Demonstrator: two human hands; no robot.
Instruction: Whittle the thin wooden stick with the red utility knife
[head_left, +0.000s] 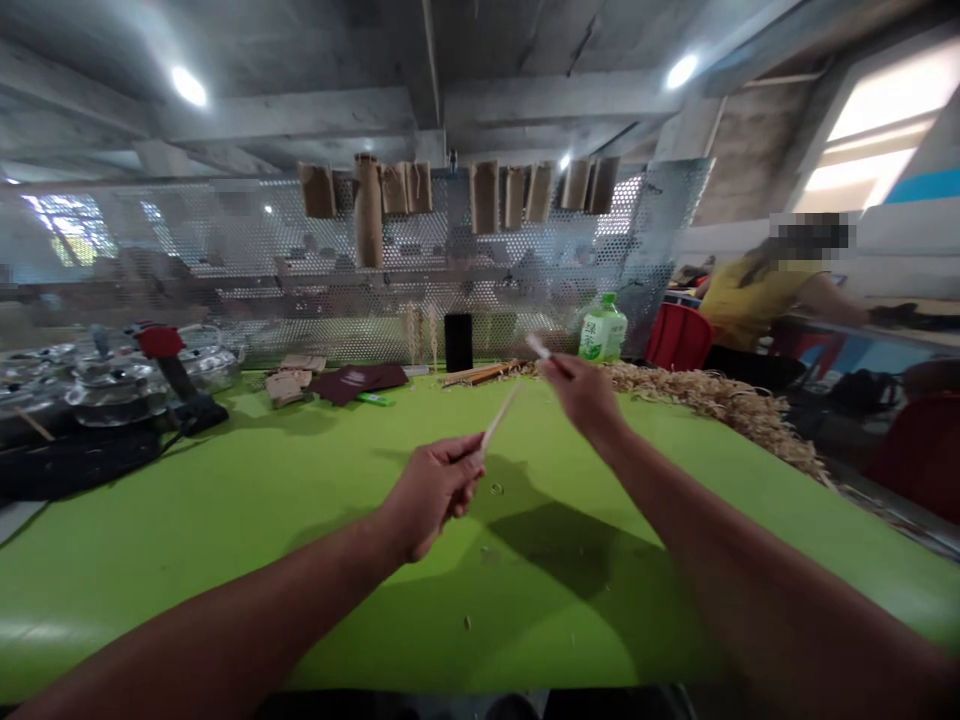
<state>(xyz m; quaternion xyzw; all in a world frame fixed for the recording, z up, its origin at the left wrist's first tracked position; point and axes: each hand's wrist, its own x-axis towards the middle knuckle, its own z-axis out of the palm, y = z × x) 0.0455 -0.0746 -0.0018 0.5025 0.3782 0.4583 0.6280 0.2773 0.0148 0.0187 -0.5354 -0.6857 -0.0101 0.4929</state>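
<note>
Two hands [433, 497] [581, 393] — fingers [469, 462] clamped on slim wooden sticks [499, 418] [538, 346] — near a green-capped bottle [602, 330].

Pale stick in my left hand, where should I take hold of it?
Take the pale stick by its free upper end, coming from the upper right: it is slender, and your left hand pinches only its lower end. Your right hand holds another pale piece, though.

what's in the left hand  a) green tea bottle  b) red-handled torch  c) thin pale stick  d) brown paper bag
c, the left hand pinches a thin pale stick in its fingers, while the right hand pinches a short pale stick.
</note>
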